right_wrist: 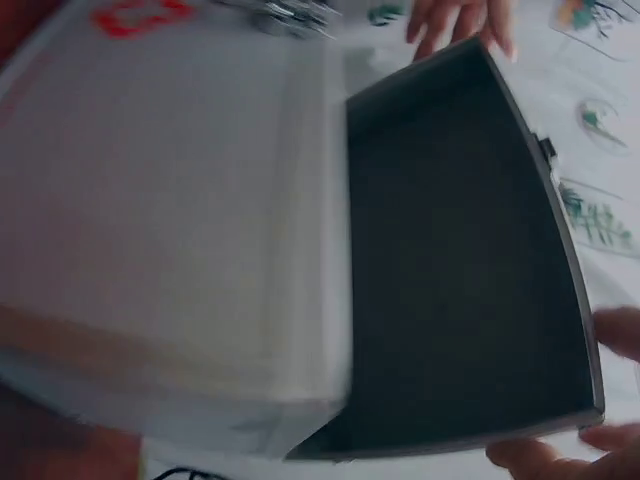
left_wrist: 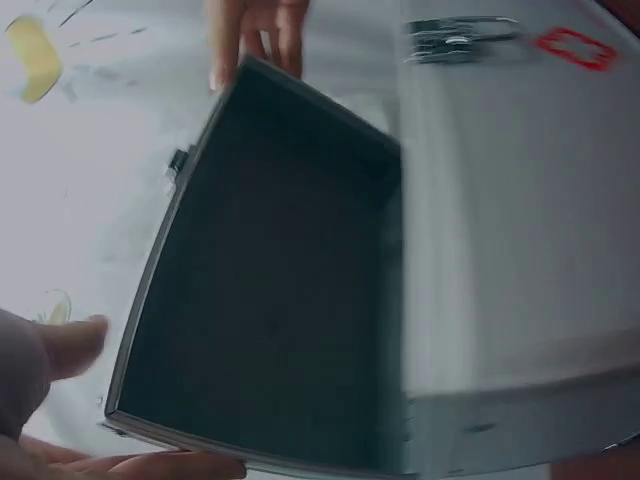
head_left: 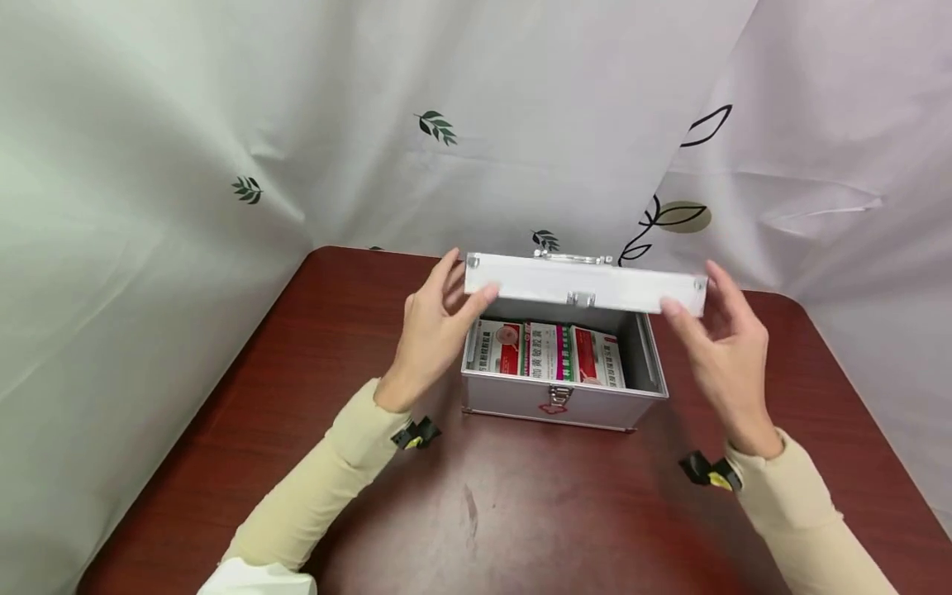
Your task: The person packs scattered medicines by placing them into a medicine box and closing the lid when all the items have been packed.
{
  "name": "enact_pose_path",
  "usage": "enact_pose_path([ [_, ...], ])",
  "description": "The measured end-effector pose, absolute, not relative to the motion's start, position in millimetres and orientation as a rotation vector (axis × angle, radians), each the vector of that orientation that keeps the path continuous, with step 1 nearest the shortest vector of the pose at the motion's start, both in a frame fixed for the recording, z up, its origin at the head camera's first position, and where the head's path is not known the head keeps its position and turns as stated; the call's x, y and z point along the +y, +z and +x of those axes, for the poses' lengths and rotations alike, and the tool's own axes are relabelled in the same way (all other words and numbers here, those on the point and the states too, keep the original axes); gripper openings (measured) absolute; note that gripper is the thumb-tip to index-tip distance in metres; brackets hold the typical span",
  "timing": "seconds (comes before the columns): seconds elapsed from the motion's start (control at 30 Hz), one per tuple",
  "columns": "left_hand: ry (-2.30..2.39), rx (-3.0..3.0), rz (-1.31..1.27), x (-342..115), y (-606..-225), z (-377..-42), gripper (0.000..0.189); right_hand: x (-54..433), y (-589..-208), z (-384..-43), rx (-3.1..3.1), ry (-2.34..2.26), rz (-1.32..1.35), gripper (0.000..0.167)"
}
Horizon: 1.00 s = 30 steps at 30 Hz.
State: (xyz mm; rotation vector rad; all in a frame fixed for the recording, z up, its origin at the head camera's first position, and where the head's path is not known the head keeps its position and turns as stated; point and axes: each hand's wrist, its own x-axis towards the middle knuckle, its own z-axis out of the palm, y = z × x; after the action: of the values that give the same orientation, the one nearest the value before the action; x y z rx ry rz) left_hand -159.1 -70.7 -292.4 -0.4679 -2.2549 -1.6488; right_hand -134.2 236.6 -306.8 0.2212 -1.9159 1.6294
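A silver metal medicine case (head_left: 513,397) stands on the table with its lid (head_left: 535,277) raised at a slant. My left hand (head_left: 427,339) holds the lid's left corner, its thumb in front and its fingers along the side. At the opposite corner, my right hand (head_left: 725,364) grips the lid in the same way. Several medicine boxes (head_left: 546,351) stand packed inside the case. The lid's dark inner side (left_wrist: 270,270) shows in the left wrist view. A metal latch (head_left: 560,395) and a red cross outline (head_left: 553,409) mark the case's front.
The case rests on a dark red-brown wooden table (head_left: 476,512) with rounded far corners. White curtains (head_left: 335,149) with leaf prints hang around the back and sides. A metal carrying handle (head_left: 573,259) sits on top of the lid.
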Motion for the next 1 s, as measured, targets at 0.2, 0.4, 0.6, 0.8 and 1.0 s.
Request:
enact_pose_path([
  [0.2,-1.553,-2.189,-0.546,-74.4,-312.2,-130.2,0.075,234.5,-329.9,-107.1,-1.967,1.565,0.322,0.060],
  [0.4,-1.348,-2.148,-0.649,-82.3,-340.6,-117.1,0.060,222.4,-340.7,-79.9,-1.999,1.546,0.385,0.043],
  [0.6,-1.295,-2.112,-0.661,-86.7,-361.5,-111.0,0.038,218.7,-348.4,-69.8,-2.007,1.450,0.397,0.038],
  [0.8,-1.294,-2.061,-0.716,-87.4,-366.0,-113.0,0.035,216.7,-356.6,-71.9,-1.964,1.362,0.444,0.038],
  [1.0,-1.258,-2.032,-0.766,-87.5,-373.4,-116.6,0.036,220.0,-373.4,-77.9,-1.935,1.330,0.452,0.039],
])
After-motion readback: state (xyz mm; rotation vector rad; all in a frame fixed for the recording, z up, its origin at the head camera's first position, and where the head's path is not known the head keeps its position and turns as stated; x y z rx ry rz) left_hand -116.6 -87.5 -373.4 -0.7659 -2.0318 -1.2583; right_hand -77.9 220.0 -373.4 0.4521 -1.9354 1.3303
